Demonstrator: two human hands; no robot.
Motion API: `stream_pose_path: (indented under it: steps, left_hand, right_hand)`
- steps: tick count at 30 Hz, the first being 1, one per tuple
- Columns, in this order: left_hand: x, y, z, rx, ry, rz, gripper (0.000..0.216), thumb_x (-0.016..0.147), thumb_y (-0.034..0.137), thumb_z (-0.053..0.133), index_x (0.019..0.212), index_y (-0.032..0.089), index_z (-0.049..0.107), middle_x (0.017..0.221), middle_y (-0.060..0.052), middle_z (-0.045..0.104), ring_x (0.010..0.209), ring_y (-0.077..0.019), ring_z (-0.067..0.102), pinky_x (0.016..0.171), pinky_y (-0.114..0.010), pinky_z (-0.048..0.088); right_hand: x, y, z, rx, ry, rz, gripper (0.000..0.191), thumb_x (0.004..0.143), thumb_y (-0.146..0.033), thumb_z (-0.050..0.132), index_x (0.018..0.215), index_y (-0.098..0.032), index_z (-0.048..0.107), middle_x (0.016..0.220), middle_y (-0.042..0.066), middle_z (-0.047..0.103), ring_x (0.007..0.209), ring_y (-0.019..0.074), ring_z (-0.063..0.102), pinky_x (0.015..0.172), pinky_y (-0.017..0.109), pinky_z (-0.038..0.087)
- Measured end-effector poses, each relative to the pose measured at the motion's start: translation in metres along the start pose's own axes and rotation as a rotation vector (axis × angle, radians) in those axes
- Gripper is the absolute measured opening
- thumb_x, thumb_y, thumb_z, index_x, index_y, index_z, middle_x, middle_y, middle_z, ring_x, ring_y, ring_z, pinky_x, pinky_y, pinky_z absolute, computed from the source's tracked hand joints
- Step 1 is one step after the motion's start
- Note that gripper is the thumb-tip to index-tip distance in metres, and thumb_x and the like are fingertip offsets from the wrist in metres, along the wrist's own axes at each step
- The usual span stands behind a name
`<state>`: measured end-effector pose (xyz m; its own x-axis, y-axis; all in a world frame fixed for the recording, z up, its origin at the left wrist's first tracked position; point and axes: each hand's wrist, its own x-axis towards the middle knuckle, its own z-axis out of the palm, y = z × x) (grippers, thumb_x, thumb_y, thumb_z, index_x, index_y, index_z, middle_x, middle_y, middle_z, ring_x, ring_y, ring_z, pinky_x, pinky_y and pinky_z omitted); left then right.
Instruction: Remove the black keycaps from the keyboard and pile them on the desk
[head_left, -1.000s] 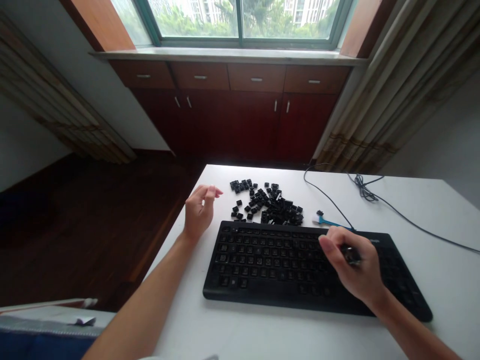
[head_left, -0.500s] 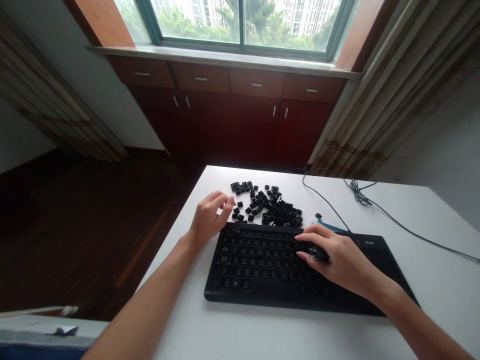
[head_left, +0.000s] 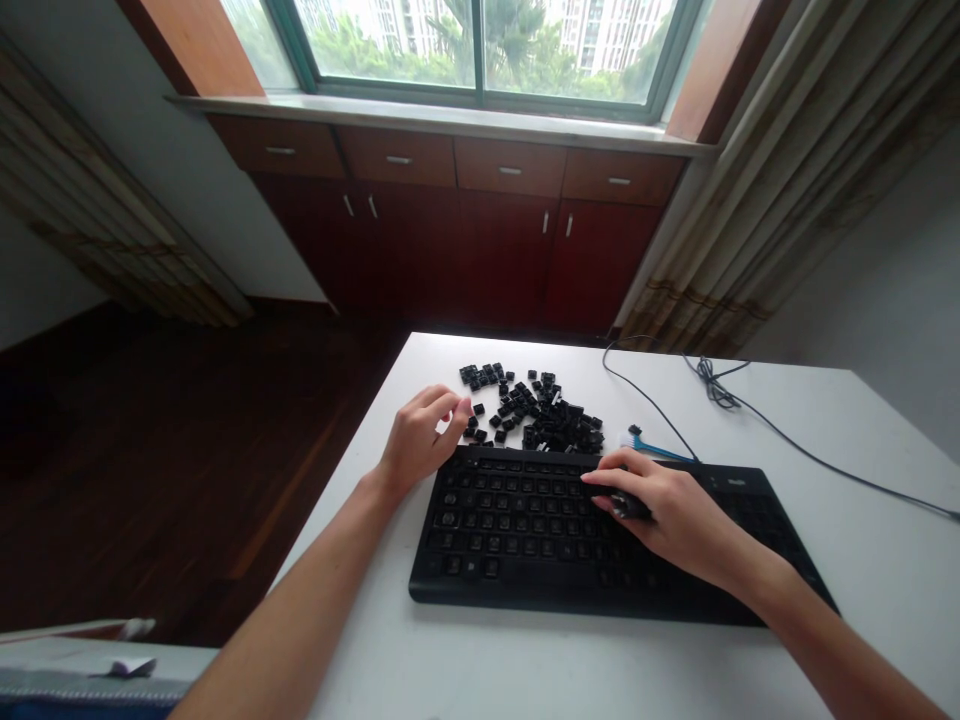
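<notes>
Keyboard (head_left: pixel 562 540): flat on the white counter (head_left: pixel 450 660), partly covered by the right hand (head_left: pixel 667 500). Right hand: fingers closed around a dark hand tool (head_left: pixel 628 506) with metallic glints, over the middle of the key field. Cannot tell exact tool type or contact with the keys. Left hand (head_left: pixel 420 432): fingers curled at the far left corner, beside loose keycaps (head_left: pixel 562 428); cannot tell fingertip contact from a small gap. Recommended, by judgement: hold the tool square to the key field, apply light, even force, and brace the left end against sliding. Avoid scraping neighbouring positions. Orientation: long axis left to right across the view, right end canted slightly nearer; far edge toward the window (head_left: pixel 478 50) and cable (head_left: pixel 660 406).
</notes>
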<state>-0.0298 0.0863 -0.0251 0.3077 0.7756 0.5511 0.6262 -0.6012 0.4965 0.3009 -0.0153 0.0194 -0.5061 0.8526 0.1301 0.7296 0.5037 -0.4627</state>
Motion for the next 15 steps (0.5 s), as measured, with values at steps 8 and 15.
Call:
stream_pose_path:
  steps: [8,15]
  left_hand:
    - [-0.0002,-0.0006,0.0001,0.016,-0.006,0.001,0.024,0.097,0.024,0.053,0.076,0.019,0.064,0.079,-0.004,0.061,0.074,-0.0163,0.057,0.063,-0.028,0.048]
    - [-0.0004,-0.0013,0.0012,0.02,-0.004,0.003,0.023,0.095,0.022,0.055,0.073,0.019,0.062,0.078,-0.004,0.061,0.073,-0.0164,0.057,0.059,-0.027,0.046]
  right_hand:
    - [0.0035,-0.0012,0.0,0.139,0.016,0.016,0.02,0.094,-0.015,0.062,0.11,-0.025,0.063,0.108,0.003,0.071,0.097,0.0193,0.07,0.087,0.033,0.058]
    - [0.0018,0.0039,0.0047,0.12,0.027,-0.04,0.034,0.095,-0.009,0.055,0.121,-0.028,0.065,0.118,0.004,0.07,0.101,0.0185,0.07,0.088,0.032,0.058]
